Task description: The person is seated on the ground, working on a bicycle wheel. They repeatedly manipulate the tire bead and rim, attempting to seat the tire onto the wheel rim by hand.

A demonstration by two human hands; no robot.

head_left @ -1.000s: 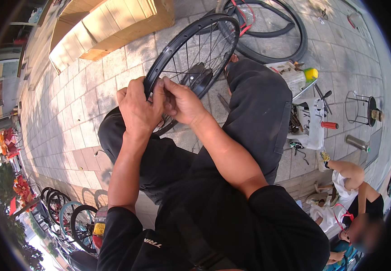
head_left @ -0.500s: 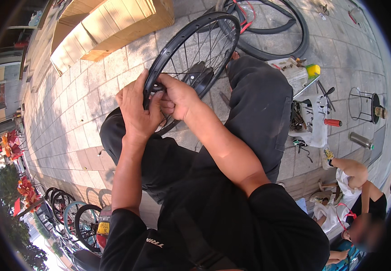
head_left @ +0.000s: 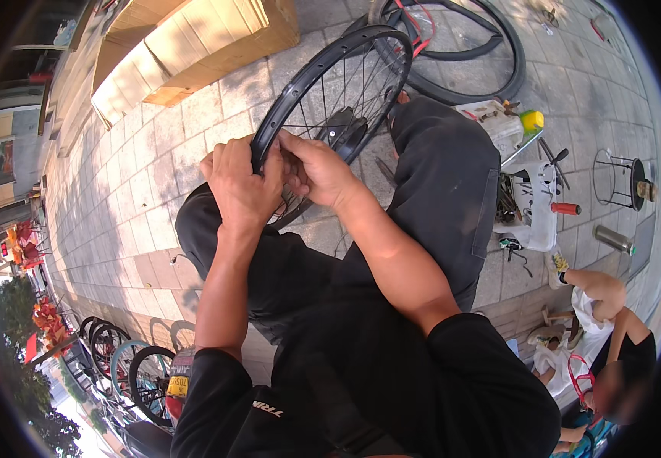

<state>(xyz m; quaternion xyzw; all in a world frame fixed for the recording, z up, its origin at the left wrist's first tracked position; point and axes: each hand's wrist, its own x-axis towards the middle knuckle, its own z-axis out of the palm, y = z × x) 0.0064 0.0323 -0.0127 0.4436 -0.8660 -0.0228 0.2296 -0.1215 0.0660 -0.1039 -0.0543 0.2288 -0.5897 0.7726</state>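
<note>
A black bicycle wheel (head_left: 294,93) with bare rim and thin spokes leans upright between my knees, its dark hub (head_left: 345,136) on the far side. My left hand (head_left: 240,182) is closed round the near left part of the rim, fingers over the outer edge and thumb on the inner side. My right hand (head_left: 321,174) is beside it at the spoke side, fingers curled and thumb tip against the rim. What the right fingertips pinch is hidden between the two hands.
Beyond the wheel lie a bicycle tyre (head_left: 515,65) and a red strip (head_left: 420,42). A cardboard box (head_left: 193,46) stands far left. White tool trays (head_left: 538,221), a red-handled tool (head_left: 565,208), a stool (head_left: 637,183) and a flask (head_left: 613,239) are right. A person (head_left: 613,343) sits lower right.
My left fingers, earlier pointing up along the rim, are now bent over its edge. My right hand has turned slightly, its thumb closer to the rim. The whole view has shifted a little.
</note>
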